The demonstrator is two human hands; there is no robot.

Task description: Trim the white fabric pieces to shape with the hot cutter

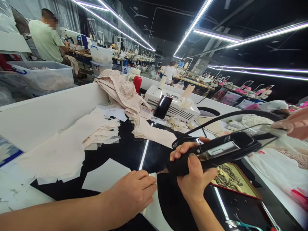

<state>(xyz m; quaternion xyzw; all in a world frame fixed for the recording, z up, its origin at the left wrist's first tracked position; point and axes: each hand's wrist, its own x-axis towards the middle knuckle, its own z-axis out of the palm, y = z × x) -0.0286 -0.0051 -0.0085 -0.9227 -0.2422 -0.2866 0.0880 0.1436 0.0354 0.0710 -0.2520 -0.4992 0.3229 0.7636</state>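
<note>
Above black tabletop (131,150), wearer's two hands (132,194) (193,183), one corded tool (220,150)

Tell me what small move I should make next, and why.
I'd probably slide your left hand slightly back from the metal tip: its fingers lie close beside that tip, on the white sheet, while your right hand holds the black corded handheld tool with the tip pointing toward them.
</note>
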